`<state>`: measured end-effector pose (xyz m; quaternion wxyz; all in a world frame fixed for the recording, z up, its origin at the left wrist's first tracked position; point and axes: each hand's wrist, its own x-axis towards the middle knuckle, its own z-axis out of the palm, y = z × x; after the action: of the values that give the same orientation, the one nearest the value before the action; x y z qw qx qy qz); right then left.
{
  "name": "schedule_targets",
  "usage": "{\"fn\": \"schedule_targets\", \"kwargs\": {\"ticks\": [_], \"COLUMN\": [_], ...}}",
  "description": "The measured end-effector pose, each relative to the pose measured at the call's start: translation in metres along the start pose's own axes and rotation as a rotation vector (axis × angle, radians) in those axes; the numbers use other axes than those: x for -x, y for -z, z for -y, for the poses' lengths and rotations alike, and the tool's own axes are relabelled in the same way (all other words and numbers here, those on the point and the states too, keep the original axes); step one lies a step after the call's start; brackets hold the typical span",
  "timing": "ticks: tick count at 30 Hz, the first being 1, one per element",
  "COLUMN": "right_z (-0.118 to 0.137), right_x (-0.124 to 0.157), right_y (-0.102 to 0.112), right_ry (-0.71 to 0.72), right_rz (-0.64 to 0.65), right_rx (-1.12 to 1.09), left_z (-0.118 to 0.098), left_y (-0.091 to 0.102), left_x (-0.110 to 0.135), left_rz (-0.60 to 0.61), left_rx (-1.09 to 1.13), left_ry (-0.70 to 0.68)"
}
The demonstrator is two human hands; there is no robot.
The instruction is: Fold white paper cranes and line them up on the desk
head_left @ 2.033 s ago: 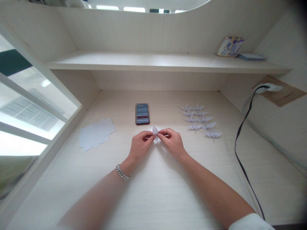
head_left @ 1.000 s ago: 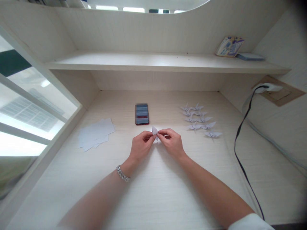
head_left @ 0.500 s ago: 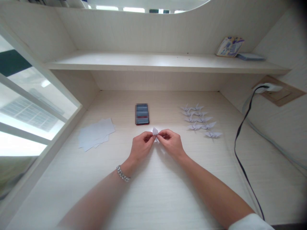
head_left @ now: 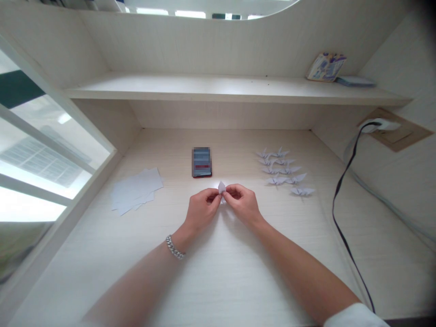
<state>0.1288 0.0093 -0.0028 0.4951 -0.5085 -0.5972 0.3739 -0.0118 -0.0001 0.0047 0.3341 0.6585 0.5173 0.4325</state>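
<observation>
A small folded piece of white paper (head_left: 221, 186) is pinched between both hands, its pointed tip up. My left hand (head_left: 203, 205) grips its left side between thumb and fingers, a silver chain bracelet (head_left: 174, 248) around that wrist. On the other side, my right hand (head_left: 243, 203) pinches the paper as well, the two thumbs close together. The fingers cover the lower part of the paper. Several folded paper cranes (head_left: 285, 170) stand in rows to the right. At the left lie several loose white paper sheets (head_left: 138, 190), overlapping one another.
Beyond the hands lies a phone (head_left: 202, 162), its screen blurred. A black cable (head_left: 337, 200) runs from the wall socket (head_left: 397, 129) down the desk's right side. The raised shelf (head_left: 204, 86) carries a colourful packet (head_left: 326, 66) and a flat blue item (head_left: 355, 81).
Both hands and the folded paper stay nearly in place; the paper and left hand have shifted very slightly to the right.
</observation>
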Motion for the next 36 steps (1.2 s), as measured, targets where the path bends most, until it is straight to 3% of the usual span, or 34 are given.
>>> {"fn": "schedule_targets", "kwargs": {"ticks": [14,23,29,36], "right_z": [0.01,-0.007,-0.012,-0.008], "right_x": [0.005,-0.005,-0.007,-0.006], "right_y": [-0.002,-0.002,-0.004,-0.004], "right_ry": [0.153,-0.078,-0.139,-0.166], "right_rz": [-0.039,-0.032,-0.009,0.005], "right_rx": [0.023,-0.357,-0.44,-0.468], "left_z": [0.003,-0.004,-0.003,-0.003], "left_y": [0.0,-0.001,-0.004,-0.001], "left_x": [0.0,0.003,0.004,0.002], "left_rz": [-0.079,0.028,0.08,-0.144], "left_rx": [-0.121,-0.118,-0.078,-0.014], "left_ry": [-0.132,-0.221,-0.202,-0.08]}}
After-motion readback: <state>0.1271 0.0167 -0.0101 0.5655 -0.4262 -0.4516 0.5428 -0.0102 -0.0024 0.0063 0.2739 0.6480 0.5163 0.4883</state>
